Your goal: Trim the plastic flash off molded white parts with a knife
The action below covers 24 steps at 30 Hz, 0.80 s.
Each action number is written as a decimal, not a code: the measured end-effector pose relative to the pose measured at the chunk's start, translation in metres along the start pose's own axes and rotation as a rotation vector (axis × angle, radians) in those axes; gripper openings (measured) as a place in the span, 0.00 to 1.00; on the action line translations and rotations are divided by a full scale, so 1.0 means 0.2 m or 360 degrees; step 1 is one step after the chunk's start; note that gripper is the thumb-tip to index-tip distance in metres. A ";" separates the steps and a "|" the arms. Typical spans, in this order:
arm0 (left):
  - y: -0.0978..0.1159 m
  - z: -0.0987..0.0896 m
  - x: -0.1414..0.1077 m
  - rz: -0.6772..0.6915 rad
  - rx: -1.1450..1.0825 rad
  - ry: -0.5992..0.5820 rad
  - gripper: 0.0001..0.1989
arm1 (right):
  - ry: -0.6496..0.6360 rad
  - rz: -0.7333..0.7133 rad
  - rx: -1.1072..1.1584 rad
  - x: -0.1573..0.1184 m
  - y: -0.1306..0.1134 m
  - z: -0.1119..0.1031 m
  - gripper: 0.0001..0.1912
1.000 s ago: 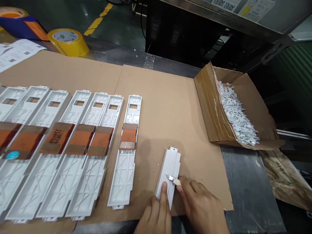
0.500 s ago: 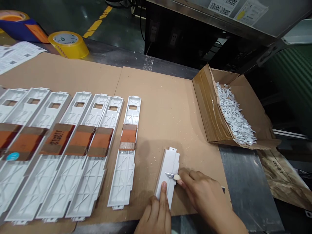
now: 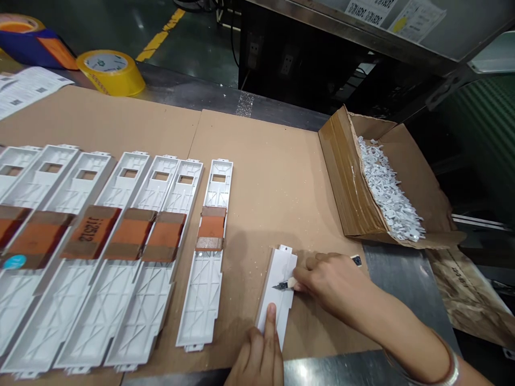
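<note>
head view: looking down at a work bench, with both of the person's bare hands at the lower middle.

step: the tip of a small craft knife [image 3: 282,286], with a steel blade and a pale handle, is set on the face of a long white moulded plastic panel [image 3: 282,265], about midway along it and near its right long edge.

right hand: the right hand [image 3: 330,276] is closed in a firm pinch on the knife handle, fingers curled, a silver bangle [image 3: 447,370] at the wrist.

left hand: the left hand [image 3: 257,356] is not closed around the panel; one finger lies flat along its lower end, pressing it down.

panel: it lies flat on the cardboard, apart from the others, to the right of their row.

next move: from this hold, the blade calls for slow, shallow pressure, with the panel pinned firmly and the left finger kept clear of its path.

surface: brown corrugated cardboard sheets [image 3: 273,182], flecked with white crumbs, lie over a grey metal bench top [image 3: 402,289]. a row of matching white plastic panels [image 3: 203,305] with brown-and-orange patches lies across them.

room: an open brown cardboard box [image 3: 341,182] holds white plastic scraps [image 3: 386,187]. a yellow tape roll [image 3: 110,72] and printed papers [image 3: 28,88] sit far left, beyond the cardboard.
</note>
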<state>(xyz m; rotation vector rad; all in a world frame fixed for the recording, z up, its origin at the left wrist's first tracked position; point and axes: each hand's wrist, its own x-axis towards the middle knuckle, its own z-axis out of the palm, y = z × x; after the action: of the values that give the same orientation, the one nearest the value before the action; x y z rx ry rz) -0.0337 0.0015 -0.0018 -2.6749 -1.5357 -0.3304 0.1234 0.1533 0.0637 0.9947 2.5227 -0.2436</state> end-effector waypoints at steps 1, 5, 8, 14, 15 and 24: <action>0.00 0.00 0.00 0.0002 0.0007 0.0007 0.13 | -0.0045 -0.0013 -0.0004 0.01 0.01 -0.02 0.06; 0.00 0.01 0.00 0.0028 0.0025 0.0011 0.13 | -0.0108 -0.0062 -0.0052 0.06 0.01 -0.06 0.05; 0.00 0.01 -0.01 0.0031 0.0028 0.0026 0.13 | -0.0021 -0.0113 -0.0072 0.08 0.02 -0.06 0.06; 0.00 0.02 -0.01 0.0042 0.0042 0.0014 0.11 | 0.0085 -0.0130 0.0133 0.01 0.07 -0.03 0.10; 0.00 0.02 -0.01 0.0050 0.0047 0.0012 0.11 | 0.0113 -0.0107 0.0170 -0.01 0.07 -0.02 0.10; 0.01 0.03 -0.03 0.0020 -0.0003 -0.0076 0.15 | 0.0482 0.0363 0.0868 -0.16 -0.12 0.19 0.13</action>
<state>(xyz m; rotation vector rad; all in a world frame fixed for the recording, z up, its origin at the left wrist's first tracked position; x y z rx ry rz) -0.0338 -0.0039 -0.0078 -2.7118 -1.5314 -0.2694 0.1404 0.1046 0.0444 1.6204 2.6299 -0.7948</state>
